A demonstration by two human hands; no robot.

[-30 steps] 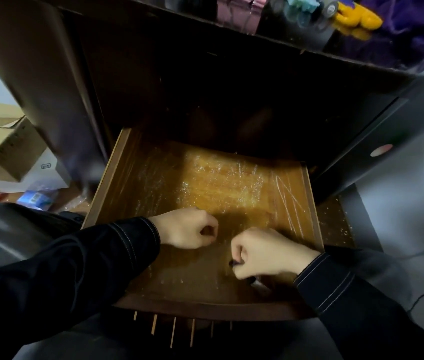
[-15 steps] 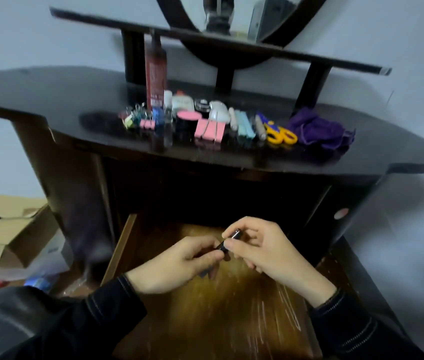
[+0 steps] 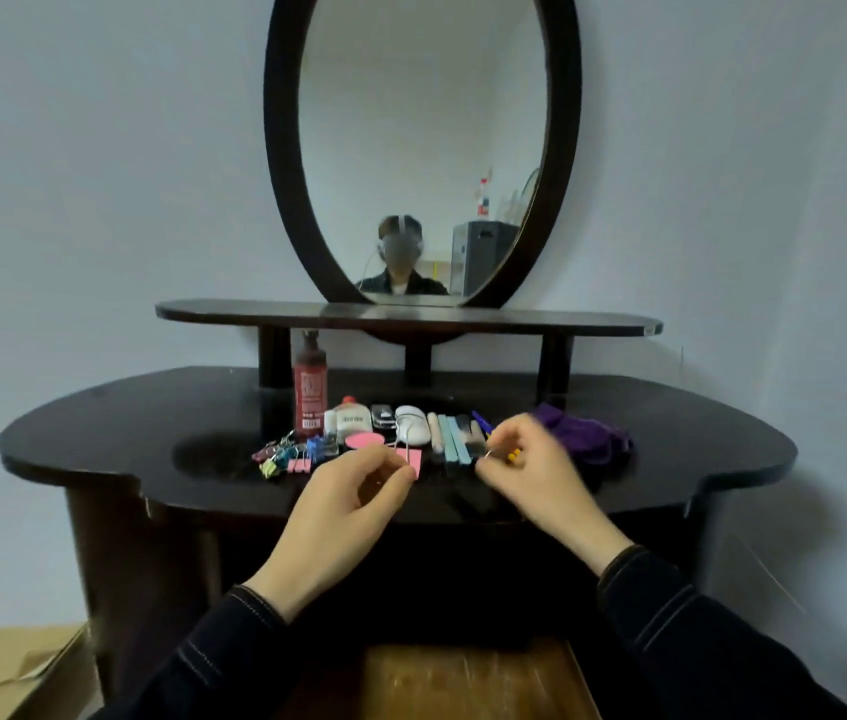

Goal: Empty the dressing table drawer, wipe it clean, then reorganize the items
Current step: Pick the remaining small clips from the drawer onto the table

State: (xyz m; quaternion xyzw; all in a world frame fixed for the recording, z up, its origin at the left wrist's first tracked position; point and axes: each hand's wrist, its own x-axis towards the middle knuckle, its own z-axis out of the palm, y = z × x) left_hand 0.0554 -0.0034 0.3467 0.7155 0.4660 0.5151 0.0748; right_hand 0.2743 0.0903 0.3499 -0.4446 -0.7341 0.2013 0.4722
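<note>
Looking out from a single wide-angle camera worn on the head, facing forward and tilting only slightly down. Sitting close behind both hands, framing the left hand [image 3: 343,517] and right hand [image 3: 535,485] in the lower middle, reaching away from the lens. Taking in the dressing table [image 3: 99,449] top just beyond the fingers [image 3: 405,474], the oval mirror [image 3: 421,122] high above them, and the open drawer [image 3: 463,678] below the wrists, cut off by the bottom edge. Facing the glass squarely, catching the wearer's own reflection straight above the fingertips. Showing plain wall [image 3: 99,200] well out to either side of the fingers.
</note>
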